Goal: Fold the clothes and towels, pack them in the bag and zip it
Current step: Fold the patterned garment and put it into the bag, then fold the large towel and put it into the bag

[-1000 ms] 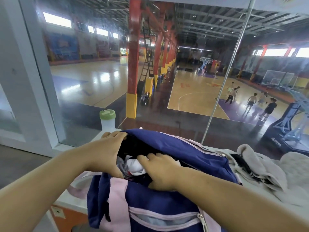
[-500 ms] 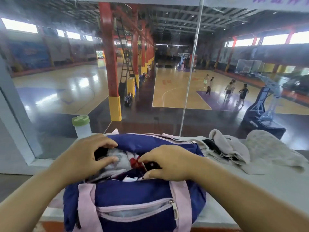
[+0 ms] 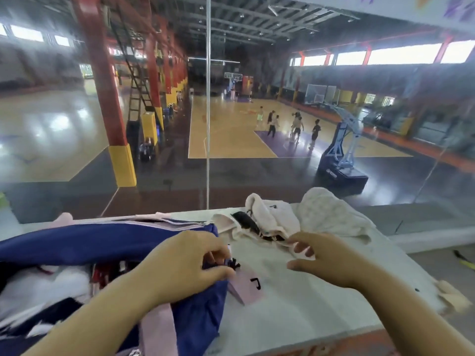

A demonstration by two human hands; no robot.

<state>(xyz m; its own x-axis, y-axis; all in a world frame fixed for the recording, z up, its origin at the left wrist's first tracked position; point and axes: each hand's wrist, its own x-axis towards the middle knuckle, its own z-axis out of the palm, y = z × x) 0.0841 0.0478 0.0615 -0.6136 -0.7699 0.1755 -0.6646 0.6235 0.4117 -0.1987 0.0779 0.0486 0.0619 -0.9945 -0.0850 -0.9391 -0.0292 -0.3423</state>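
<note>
The blue bag (image 3: pixel 84 242) with pink straps lies open on the left of the white counter (image 3: pixel 295 312), with white, red and dark clothes showing inside. My left hand (image 3: pixel 187 263) grips the rim at the bag's right end, fingers curled by a black zip pull. A pink tab (image 3: pixel 246 286) hangs from that end. My right hand (image 3: pixel 329 258) hovers over the counter with loosely curled fingers, its fingertips at the near edge of a crumpled cream garment (image 3: pixel 270 222). A white towel (image 3: pixel 331 214) lies bunched behind it.
A glass pane (image 3: pixel 208 150) rises straight from the counter's far edge, with a basketball hall below it. A green-lidded bottle (image 3: pixel 2 199) shows at the far left edge. Bare counter lies between the bag and my right arm.
The view has swung right. My right hand has left the bag opening and moved right to the cream garment. My left hand has shifted to the bag's right end.
</note>
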